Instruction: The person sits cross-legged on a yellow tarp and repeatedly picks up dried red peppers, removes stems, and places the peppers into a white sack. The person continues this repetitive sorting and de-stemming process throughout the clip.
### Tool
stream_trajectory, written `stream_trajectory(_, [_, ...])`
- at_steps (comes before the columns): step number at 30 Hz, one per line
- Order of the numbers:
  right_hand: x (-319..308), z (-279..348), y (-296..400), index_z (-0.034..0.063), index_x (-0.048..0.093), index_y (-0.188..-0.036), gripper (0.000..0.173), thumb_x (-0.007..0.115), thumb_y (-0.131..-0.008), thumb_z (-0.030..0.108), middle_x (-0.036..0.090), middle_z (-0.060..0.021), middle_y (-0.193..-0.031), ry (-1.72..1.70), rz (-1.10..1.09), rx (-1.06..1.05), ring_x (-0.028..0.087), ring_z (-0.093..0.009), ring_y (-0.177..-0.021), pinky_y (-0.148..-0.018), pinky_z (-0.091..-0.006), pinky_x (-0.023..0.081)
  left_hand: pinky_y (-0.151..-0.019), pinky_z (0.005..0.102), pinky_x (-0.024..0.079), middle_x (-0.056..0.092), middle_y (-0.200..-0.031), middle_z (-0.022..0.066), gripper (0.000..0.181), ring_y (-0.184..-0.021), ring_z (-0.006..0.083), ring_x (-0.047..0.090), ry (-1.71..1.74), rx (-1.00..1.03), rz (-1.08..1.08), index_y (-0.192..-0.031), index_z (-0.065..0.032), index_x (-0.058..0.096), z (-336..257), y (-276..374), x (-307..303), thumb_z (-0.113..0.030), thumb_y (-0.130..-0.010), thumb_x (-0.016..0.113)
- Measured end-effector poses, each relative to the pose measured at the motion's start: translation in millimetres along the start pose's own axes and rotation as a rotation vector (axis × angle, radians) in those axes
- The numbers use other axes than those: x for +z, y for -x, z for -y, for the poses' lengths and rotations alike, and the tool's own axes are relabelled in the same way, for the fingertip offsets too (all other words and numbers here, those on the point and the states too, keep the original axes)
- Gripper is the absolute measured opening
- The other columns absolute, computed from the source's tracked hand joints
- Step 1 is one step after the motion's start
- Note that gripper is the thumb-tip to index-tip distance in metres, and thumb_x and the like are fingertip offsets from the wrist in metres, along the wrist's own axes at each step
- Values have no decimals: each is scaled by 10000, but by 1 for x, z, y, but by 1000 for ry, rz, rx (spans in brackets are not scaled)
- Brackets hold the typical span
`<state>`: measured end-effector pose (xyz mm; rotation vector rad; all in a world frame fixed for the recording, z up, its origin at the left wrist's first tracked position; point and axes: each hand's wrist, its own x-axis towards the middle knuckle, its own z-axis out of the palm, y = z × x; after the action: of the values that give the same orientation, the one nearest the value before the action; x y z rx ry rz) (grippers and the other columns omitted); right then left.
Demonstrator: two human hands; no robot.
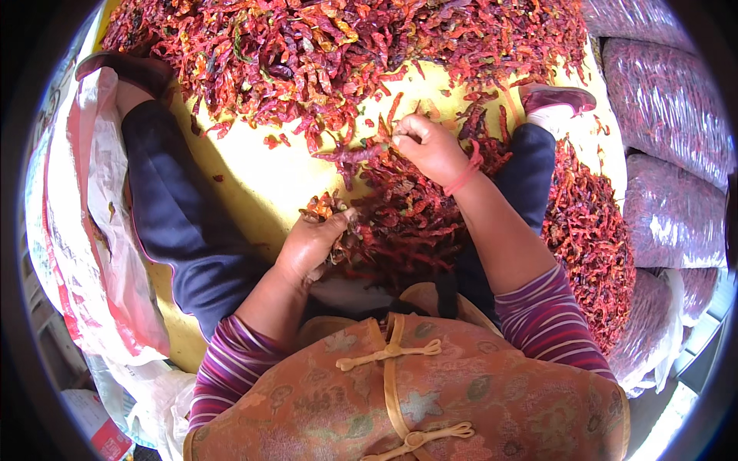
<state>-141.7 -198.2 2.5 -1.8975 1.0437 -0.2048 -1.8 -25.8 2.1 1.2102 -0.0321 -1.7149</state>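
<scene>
Dried red chili peppers (277, 63) lie in a wide heap on a yellow sheet (271, 167) at the top of the view. My left hand (314, 236) is closed around a bunch of dried chilies (323, 206), some of them orange and brownish. Up and to the right, my right hand (429, 144) has its thumb and fingertips pinched together beside several loose chilies; whether one is between the fingertips I cannot tell. A smaller pile of dark red chilies (403, 207) lies between my legs, below my right hand and beside my left.
Another chili pile (588, 248) lies outside my right leg. Clear plastic bags filled with chilies (663, 104) are stacked along the right side. White and red plastic sacks (98, 219) lie outside my left leg. My shoes (556, 99) rest near the large heap's edge.
</scene>
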Motion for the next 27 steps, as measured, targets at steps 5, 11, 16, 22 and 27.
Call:
stream_trajectory(5, [2, 33, 41, 35, 486, -784, 55, 500, -793, 87, 477, 14, -667, -476, 122, 224, 423, -49, -575, -535, -196, 367, -415, 218, 369, 497, -684, 19, 144, -529, 96, 450, -28, 58, 137, -939, -68, 513, 1, 1, -1, -117, -804, 521])
stream_trajectory(11, [29, 48, 63, 25, 499, -771, 62, 524, -777, 81, 478, 22, -656, -422, 73, 18, 433, -44, -607, -545, -191, 378, -525, 224, 413, 543, -776, 25, 199, -605, 100, 486, 167, 7, 177, -987, -30, 532, 4, 5, -2, -30, -790, 506])
stream_trajectory(16, [40, 59, 73, 20, 488, -767, 78, 548, -718, 23, 497, -53, -673, -229, 16, -75, 466, -80, -621, -560, -219, 390, -529, 249, 436, 542, -783, 40, 206, -619, 130, 506, 191, -14, 157, -991, -31, 503, 0, 9, -1, -60, -788, 526])
stream_trajectory(22, [44, 57, 73, 41, 506, -782, 153, 556, -649, -15, 528, -95, -716, -91, -80, -441, 510, -280, -682, -626, -352, 415, -581, 239, 435, 559, -793, 38, 176, -667, 117, 519, 198, 44, 102, -929, -25, 527, 0, 8, 2, -47, -759, 567])
stream_trajectory(27, [38, 58, 86, 30, 496, -817, 106, 548, -725, 18, 502, -18, -678, -343, 87, -206, 481, -92, -591, -547, -226, 393, -624, 239, 432, 559, -799, 36, 172, -704, 115, 521, 170, 61, 94, -919, -18, 531, -2, 12, 2, -32, -753, 571])
